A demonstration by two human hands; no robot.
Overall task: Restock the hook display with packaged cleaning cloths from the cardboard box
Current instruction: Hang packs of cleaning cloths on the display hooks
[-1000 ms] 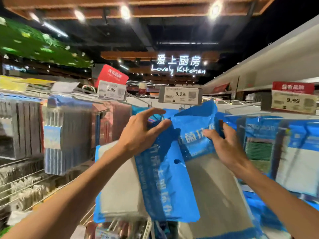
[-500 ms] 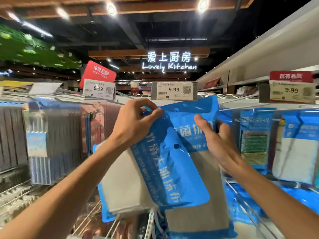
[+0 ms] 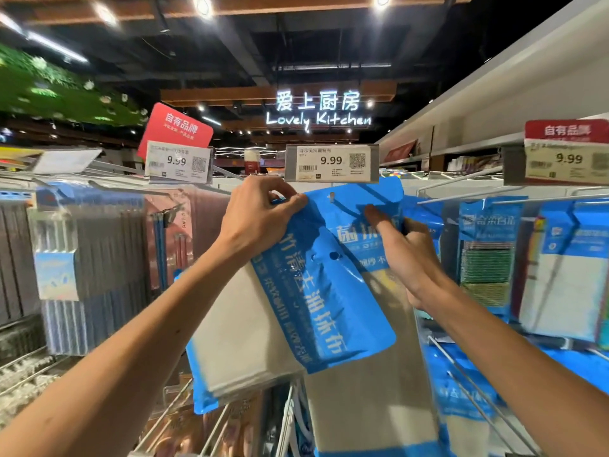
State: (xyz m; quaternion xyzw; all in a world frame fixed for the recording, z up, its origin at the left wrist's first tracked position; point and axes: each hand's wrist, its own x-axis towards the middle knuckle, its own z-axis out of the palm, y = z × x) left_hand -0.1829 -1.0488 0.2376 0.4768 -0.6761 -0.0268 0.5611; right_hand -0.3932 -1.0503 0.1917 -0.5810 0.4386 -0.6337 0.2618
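A blue-topped pack of grey cleaning cloths (image 3: 316, 291) hangs tilted in front of me, its header twisted to the left. My left hand (image 3: 260, 216) pinches the top corner of that header just below the 9.99 price tag (image 3: 331, 163). Behind it a second blue-headed pack (image 3: 359, 206) has its hang hole at the hook's tip (image 3: 332, 196). My right hand (image 3: 405, 255) holds this rear pack by its header, forefinger stretched across the front. The cardboard box is out of view.
Grey cloth packs (image 3: 89, 258) hang on hooks to the left. Blue packs with green and white cloths (image 3: 487, 258) hang to the right. Bare wire hooks (image 3: 474, 390) jut out lower right. More price tags (image 3: 178, 161) sit on the rail.
Both hands have lifted the packs upward toward the hook under the middle price tag. The rear pack's hang hole has come up to the hook's tip.
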